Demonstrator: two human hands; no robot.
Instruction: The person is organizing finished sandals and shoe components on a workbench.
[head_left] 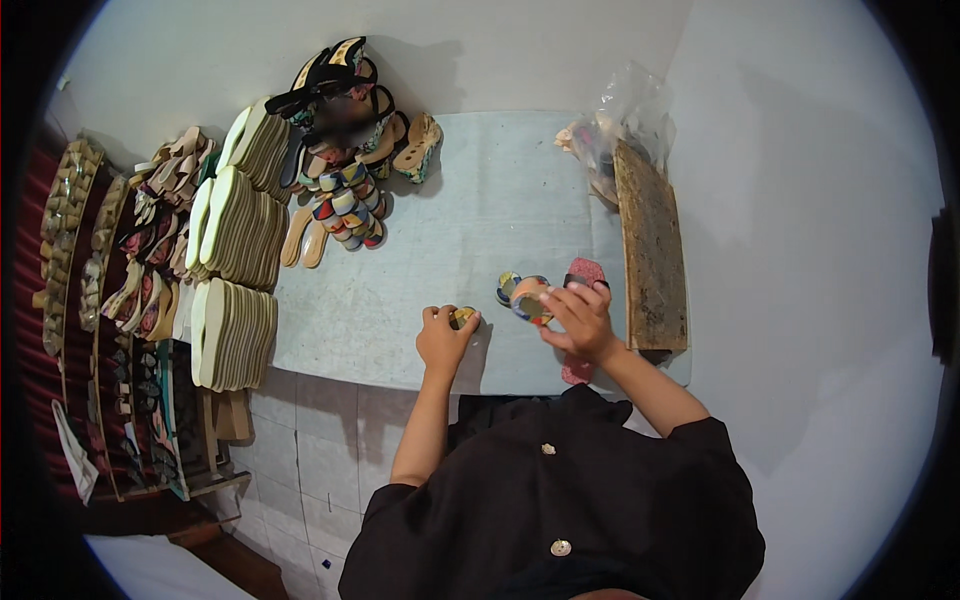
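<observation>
- On the pale surface (pixel 440 250), near its front edge, the left hand (pixel 443 338) rests with fingers curled over a small yellowish piece (pixel 462 317); its grip is pressed together on that piece
- Just right of it, the right hand (pixel 580 320) pinches a multicoloured strap (pixel 530 297) between fingertips, held just above the surface
- Under that hand lies a pink sole (pixel 583 272), its far end showing past the fingers and its near end by the wrist
- Beside the sole, to the right, stands a long brown board (pixel 652 250), with a clear bag (pixel 625 115) at its far end
- At the far left corner sit stacked cream soles (pixel 240 230) and a heap of patterned straps (pixel 345 205)
- Left of the surface, racks (pixel 100 300) hold more sandal parts
</observation>
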